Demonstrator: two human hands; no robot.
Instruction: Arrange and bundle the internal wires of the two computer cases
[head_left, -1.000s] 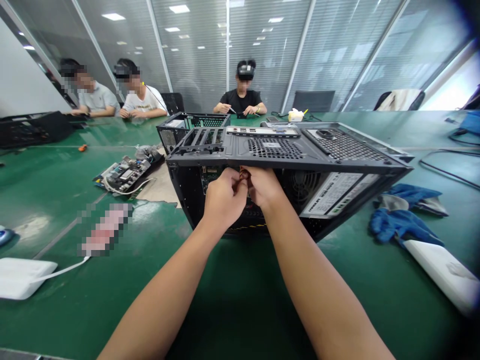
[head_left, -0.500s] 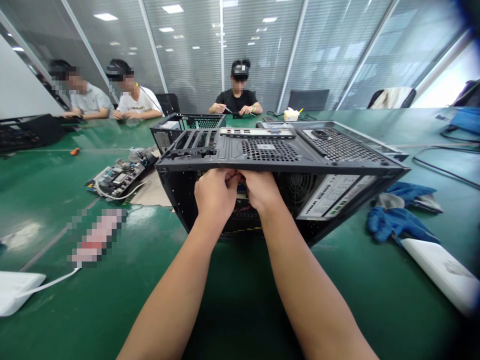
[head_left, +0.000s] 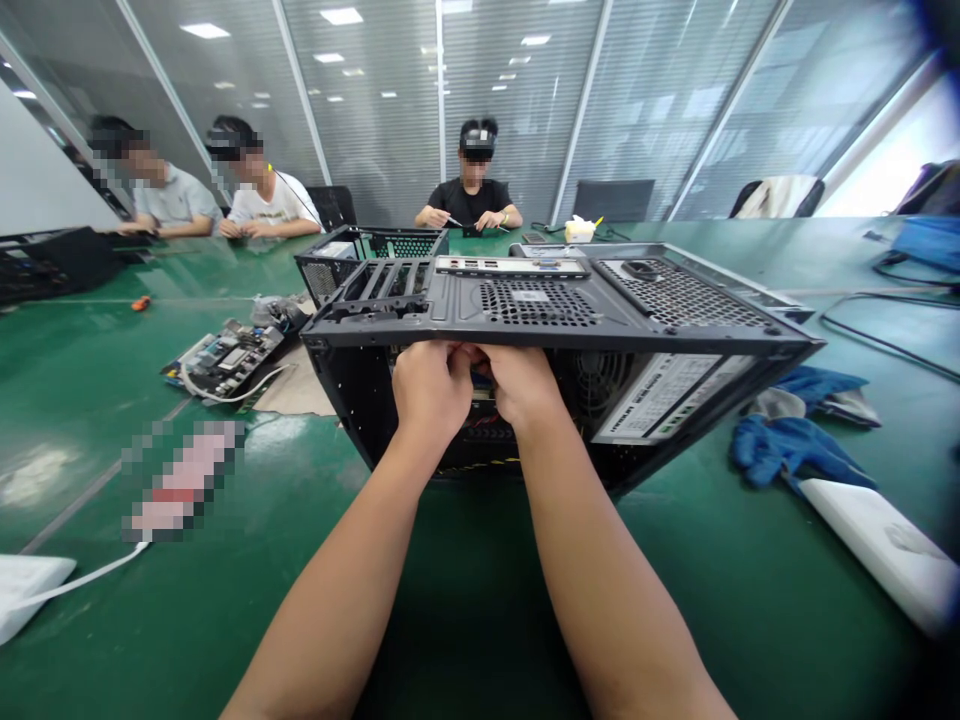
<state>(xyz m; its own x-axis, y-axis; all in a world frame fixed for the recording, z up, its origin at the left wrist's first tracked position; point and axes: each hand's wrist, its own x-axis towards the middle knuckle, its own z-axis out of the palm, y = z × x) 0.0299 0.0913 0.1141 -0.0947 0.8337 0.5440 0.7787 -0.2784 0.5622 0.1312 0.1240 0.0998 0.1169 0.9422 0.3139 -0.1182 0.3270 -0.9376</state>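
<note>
A black computer case (head_left: 457,335) stands in front of me with its open side towards me and its rear panel facing up. Both of my hands reach in under its upper edge, close together. My left hand (head_left: 431,390) has its fingers curled inward, the tips hidden in the case. Beside it, my right hand (head_left: 521,385) is bent the same way, its fingertips meeting the left ones out of sight. Whatever they pinch is too hidden to name. To the right of my hands, a power supply (head_left: 645,398) with a white label and a fan sits inside the case.
At left lie a motherboard (head_left: 225,360) with a white cable, a cardboard sheet (head_left: 300,385) and a pixelated pink item (head_left: 187,480). Blue gloves (head_left: 787,450) and a white box (head_left: 877,550) lie at right. Behind stands another case frame (head_left: 375,242); several people sit across the table.
The view has shifted slightly, moving the surroundings a little left. Both hands stay inside the case at nearly the same spot.
</note>
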